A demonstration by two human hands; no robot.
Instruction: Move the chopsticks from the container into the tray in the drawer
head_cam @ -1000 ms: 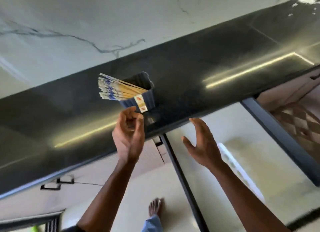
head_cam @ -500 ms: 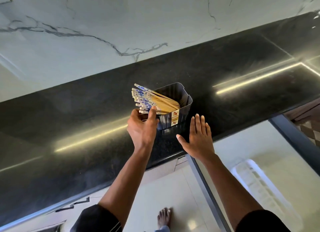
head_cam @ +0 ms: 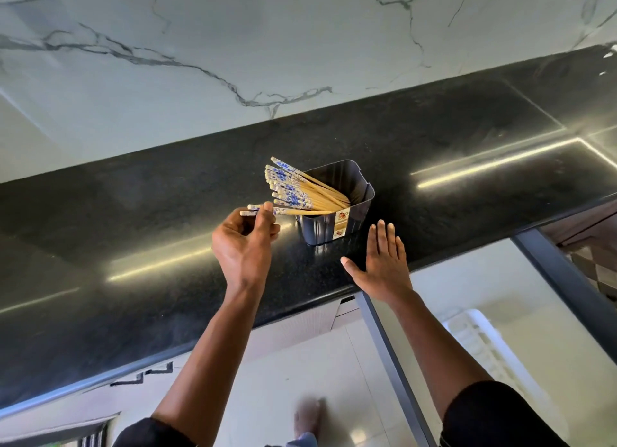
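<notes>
A white marble wall with grey veins fills the upper part of the view, and below it a polished black stone counter runs from the lower left to the upper right, streaked with strips of reflected light. Under the counter's front edge, on the right, an open drawer with a dark frame shows a pale floor and a white slatted plastic tray lying inside (its far end is blurred). Pale floor tiles lie below the counter's front edge, with a bare foot on them.

A dark grey ribbed plastic container with a paper label stands upright on the counter, near its front edge. A bundle of wooden chopsticks with white and blue flowered tops leans out of it to the left, tips down inside.

The left hand is raised just left of the container, thumb and curled fingers pinching the patterned tops of a pair of chopsticks whose thin ends are at the container's rim. The right hand rests flat on the counter at its front edge, just beside the container and not touching it, fingers straight and close together, thumb out to the side.
</notes>
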